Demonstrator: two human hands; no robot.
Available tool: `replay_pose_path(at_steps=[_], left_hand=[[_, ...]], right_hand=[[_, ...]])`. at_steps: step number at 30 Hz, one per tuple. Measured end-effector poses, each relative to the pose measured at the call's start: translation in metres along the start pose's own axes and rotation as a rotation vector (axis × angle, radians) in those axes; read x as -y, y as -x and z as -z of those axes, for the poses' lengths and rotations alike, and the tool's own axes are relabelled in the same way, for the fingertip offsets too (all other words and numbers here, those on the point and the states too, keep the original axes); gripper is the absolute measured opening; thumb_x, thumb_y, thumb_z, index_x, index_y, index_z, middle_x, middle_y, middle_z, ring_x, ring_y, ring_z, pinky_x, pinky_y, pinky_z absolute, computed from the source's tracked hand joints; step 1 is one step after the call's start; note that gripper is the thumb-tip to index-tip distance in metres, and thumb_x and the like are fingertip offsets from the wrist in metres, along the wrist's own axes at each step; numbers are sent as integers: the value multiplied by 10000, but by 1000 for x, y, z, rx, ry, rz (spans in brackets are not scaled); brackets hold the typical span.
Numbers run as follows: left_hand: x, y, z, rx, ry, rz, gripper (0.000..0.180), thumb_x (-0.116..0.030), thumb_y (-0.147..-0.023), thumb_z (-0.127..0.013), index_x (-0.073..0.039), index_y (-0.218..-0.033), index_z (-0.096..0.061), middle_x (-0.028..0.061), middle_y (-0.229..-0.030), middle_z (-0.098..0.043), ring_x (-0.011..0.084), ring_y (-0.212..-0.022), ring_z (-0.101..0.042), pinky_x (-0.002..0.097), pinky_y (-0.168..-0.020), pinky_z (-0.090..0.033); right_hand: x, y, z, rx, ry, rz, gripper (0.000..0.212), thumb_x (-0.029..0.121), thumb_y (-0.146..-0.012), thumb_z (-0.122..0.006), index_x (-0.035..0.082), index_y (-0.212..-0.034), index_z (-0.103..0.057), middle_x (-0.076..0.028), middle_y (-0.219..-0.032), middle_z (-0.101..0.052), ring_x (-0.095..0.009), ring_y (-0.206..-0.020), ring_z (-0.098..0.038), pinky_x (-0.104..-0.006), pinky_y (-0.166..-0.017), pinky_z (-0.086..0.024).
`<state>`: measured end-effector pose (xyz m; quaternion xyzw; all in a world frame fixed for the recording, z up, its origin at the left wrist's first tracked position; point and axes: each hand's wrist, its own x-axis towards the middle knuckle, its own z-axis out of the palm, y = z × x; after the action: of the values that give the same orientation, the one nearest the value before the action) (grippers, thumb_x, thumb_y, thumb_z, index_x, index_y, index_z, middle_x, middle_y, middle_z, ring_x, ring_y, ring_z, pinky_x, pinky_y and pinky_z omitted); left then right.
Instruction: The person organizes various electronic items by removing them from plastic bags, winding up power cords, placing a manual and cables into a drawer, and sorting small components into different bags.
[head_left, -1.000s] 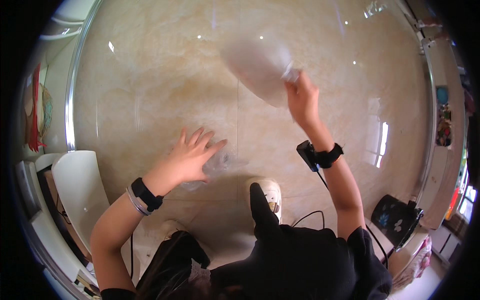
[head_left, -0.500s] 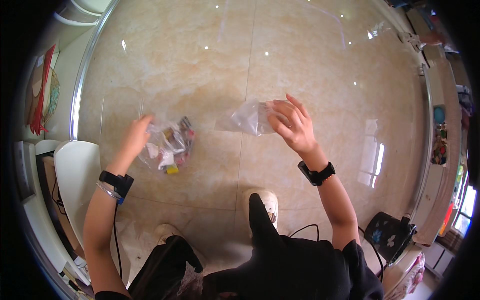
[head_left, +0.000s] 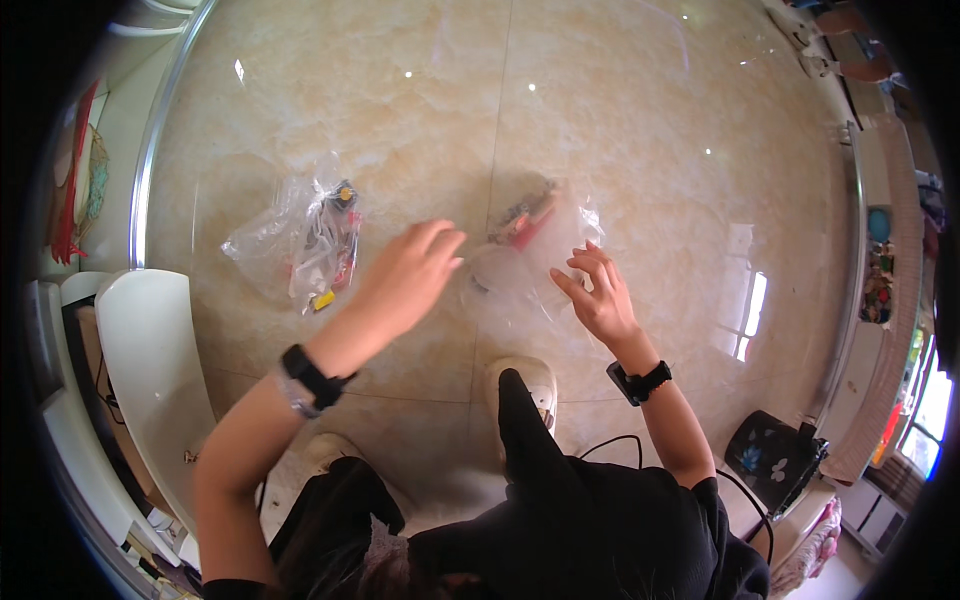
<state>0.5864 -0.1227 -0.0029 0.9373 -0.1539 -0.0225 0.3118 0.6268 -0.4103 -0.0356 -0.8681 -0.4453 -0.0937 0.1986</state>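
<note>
On the floor at left lies a clear plastic bag (head_left: 312, 240) with small dark, red and yellow things inside, too crumpled to name. A second clear plastic bag (head_left: 512, 285) is in the middle, hazy, with reddish and dark things (head_left: 527, 222) showing at its far part. My left hand (head_left: 415, 270) is between the two bags, slightly smeared, fingers stretched to the right and holding nothing. Beside the second bag's right edge is my right hand (head_left: 600, 300), open, its fingers bent and apart; whether its fingertips touch the plastic I cannot tell.
Glossy beige tiles (head_left: 620, 120) form the floor. My shoe (head_left: 535, 385) is just nearer than the middle bag. White furniture (head_left: 150, 340) stands at left. A black flowered bag (head_left: 770, 450) and a low shelf (head_left: 890, 220) are at right.
My left hand has left the left bag and moved right. That bag now lies farther off. My right hand has come down slightly from the clear plastic, and reddish contents now show at the middle.
</note>
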Motion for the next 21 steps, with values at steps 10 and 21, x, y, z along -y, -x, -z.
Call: replay_pose_path(at_steps=[10,21], left_hand=[[-19,-10,-53,127,502,133,463,-118,-780,-672,-66,-1192,-468,123,-1102,-483,297,-976,-520,362,-825,-435],[-17,11,-51,-38,528,151,157,20,-801,-566,-26,-905,-457,109,-1039,-545,253,-978,-536,317,-795,-438]], right_hand=[[7,-1,11,-68,-1122,-1233,334,229,-942,-431,-21,-1158,-483,-82,-1037,-573,-146,-955,-545,-297,-815,-453],[23,-24,0,79,-1131,-1146,356,252,-927,-475,-21,-1155,-498,-107,-981,-595,-141,-851,-576,-266,-762,-453]])
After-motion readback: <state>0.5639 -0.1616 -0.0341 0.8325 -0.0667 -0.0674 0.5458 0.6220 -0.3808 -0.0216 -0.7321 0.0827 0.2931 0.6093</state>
